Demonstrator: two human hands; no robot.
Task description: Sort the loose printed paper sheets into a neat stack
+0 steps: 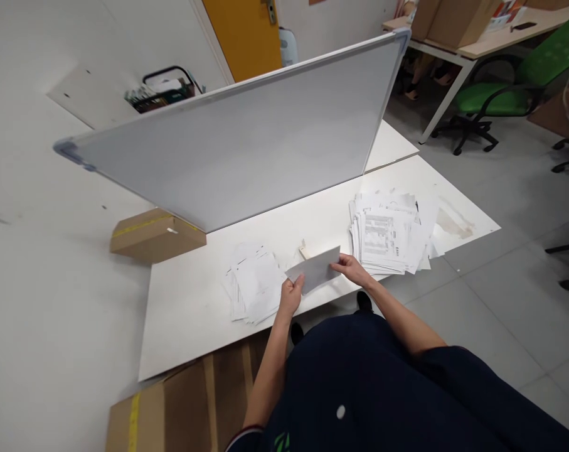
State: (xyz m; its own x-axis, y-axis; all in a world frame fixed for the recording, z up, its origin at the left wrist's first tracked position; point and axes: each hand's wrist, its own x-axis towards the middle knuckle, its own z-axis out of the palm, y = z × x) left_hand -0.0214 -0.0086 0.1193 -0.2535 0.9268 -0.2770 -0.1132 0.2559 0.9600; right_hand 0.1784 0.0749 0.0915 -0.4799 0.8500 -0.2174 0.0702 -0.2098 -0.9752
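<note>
I hold a folded white sheet of paper [315, 270] between both hands above the front edge of a white table [185, 314]. My left hand [291, 295] grips its lower left corner, fingers closed on it. My right hand [352, 269] pinches its right end. A small stack of white papers [255, 284] lies just left of my left hand. A bigger, messier pile of printed papers [390, 233] lies right of my right hand. A small beige object [305, 251] sits on the table behind the sheet.
A large whiteboard [246, 144] stands tilted across the back of the table. Cardboard boxes lie at the left [155, 235] and under the table's near corner [180, 408]. A green office chair [505, 94] and a desk [472, 47] stand at the far right.
</note>
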